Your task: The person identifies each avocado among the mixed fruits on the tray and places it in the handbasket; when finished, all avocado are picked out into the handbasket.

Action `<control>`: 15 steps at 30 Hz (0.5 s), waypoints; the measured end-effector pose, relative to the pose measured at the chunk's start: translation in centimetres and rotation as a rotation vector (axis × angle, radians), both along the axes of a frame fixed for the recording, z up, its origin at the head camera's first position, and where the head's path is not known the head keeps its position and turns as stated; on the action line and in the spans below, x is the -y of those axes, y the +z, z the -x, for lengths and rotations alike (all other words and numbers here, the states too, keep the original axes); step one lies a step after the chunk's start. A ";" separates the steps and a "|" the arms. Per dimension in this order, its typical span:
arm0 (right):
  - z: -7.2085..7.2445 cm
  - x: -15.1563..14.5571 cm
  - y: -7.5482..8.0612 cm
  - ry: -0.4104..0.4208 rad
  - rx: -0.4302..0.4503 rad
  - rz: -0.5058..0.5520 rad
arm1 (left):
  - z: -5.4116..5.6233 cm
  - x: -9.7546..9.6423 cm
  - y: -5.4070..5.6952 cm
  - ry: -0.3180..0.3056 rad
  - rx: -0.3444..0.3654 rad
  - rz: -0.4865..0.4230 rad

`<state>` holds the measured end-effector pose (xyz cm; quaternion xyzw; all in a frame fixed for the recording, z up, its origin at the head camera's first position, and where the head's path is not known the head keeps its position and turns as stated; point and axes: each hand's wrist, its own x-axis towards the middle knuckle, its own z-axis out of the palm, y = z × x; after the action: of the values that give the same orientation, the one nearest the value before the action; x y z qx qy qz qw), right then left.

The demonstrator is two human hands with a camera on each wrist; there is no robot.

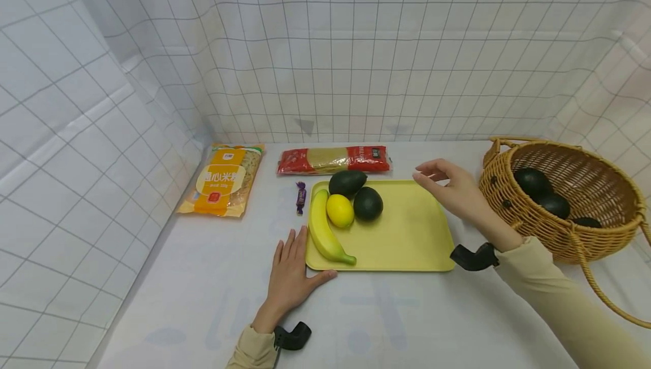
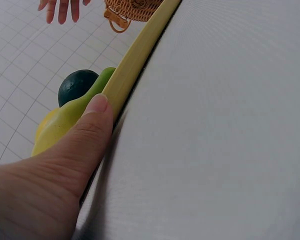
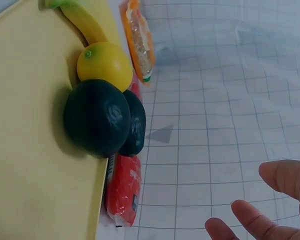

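My left hand lies with straight fingers at the near left corner of a yellow tray, the thumb along its front rim. On the tray's left side are a banana, a lemon and two dark avocados, one round and one longer. Over the tray's far right corner hovers my right hand, its fingers loosely bent and nothing between them. In the right wrist view its fingertips show apart from the fruit.
A wicker basket with several dark avocados stands at the right, its rope handle hanging forward. Behind the tray lies a red noodle packet. To the left are a purple wrapped candy and an orange food bag.
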<state>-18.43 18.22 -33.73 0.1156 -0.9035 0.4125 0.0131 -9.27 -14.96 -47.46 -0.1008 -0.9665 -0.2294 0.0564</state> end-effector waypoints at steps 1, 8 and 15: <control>0.2 0.3 -0.3 0.005 0.010 0.007 | 0.0 0.0 0.0 0.001 0.000 0.001; 1.5 2.3 -2.1 0.034 0.093 0.067 | -0.1 -0.1 0.0 0.000 -0.005 0.002; 2.3 4.1 -3.4 0.053 0.151 0.130 | -0.1 -0.1 0.1 -0.001 -0.008 0.002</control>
<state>-20.72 14.08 -37.13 0.1069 -0.8698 0.4780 -0.0585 -9.17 -14.89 -47.41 -0.1022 -0.9664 -0.2281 0.0600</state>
